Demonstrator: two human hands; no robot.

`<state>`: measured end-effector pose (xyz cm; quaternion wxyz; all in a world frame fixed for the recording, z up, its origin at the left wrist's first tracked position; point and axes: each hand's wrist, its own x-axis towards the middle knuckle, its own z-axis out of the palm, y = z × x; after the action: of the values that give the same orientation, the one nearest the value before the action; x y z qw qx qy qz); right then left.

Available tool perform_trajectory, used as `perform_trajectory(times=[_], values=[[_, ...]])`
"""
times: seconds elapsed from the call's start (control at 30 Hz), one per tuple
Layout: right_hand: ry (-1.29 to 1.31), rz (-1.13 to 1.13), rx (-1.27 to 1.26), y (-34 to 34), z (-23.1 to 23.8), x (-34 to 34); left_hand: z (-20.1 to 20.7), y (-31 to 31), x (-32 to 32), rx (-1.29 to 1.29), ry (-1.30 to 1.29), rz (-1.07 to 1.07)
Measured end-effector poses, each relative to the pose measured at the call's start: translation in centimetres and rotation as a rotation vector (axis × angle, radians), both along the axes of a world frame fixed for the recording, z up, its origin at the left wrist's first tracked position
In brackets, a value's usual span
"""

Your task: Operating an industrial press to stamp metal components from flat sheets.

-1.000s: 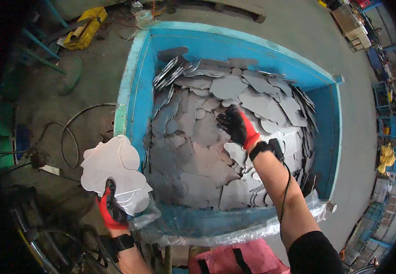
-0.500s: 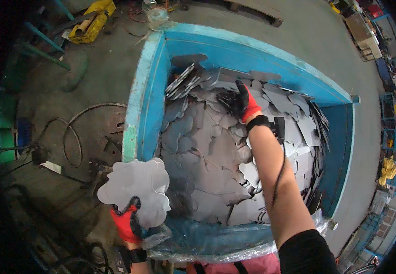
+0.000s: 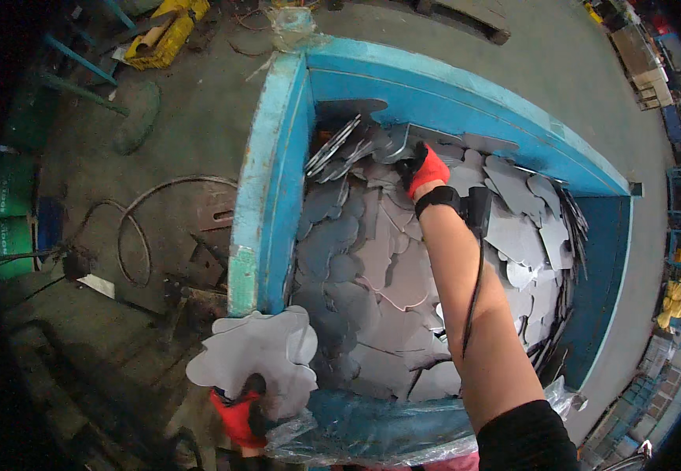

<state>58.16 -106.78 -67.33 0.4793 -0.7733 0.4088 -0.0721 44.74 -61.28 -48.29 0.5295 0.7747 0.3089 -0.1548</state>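
My left hand (image 3: 238,412), in a red and black glove, is closed on the lower edge of several scalloped grey metal plates (image 3: 266,353). They are held as a loose stack outside the near left corner of a blue bin (image 3: 274,180). My right hand (image 3: 421,171), gloved alike, reaches into the bin's far part, down among loose metal plates (image 3: 391,259). Its dark fingers are curled in, and their tips are hidden against the dark plates. A bundle of plates (image 3: 336,149) leans on edge to the left of that hand.
Clear plastic film (image 3: 356,447) drapes over the bin's near wall. Cables (image 3: 128,235) and metal parts lie on the floor at left, with a yellow crate (image 3: 164,35) beyond. A wooden pallet (image 3: 466,20) sits behind the bin; shelving (image 3: 678,228) runs along the right.
My right hand's spread thumb and fingers have drawn together among the plates. The bin and the left-hand stack appear farther right and slightly lower, as the whole view has shifted.
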Motion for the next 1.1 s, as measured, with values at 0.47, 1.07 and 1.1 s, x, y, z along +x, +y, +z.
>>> perform_trajectory(times=[0.47, 1.07, 1.1], values=[[-0.331, -0.371, 1.063, 3.6, 10.2, -13.4, 1.8, -2.7, 1.5, -0.290, -0.260, -0.086], [-0.136, 0.340, 0.569, 17.4, 40.8, -43.1, 19.4, 0.7, -24.3, -0.788, -0.100, 0.254], [-0.116, 0.266, 0.808, 18.9, 43.0, -43.0, 21.5, 1.6, -26.6, -0.644, -0.200, 0.266]])
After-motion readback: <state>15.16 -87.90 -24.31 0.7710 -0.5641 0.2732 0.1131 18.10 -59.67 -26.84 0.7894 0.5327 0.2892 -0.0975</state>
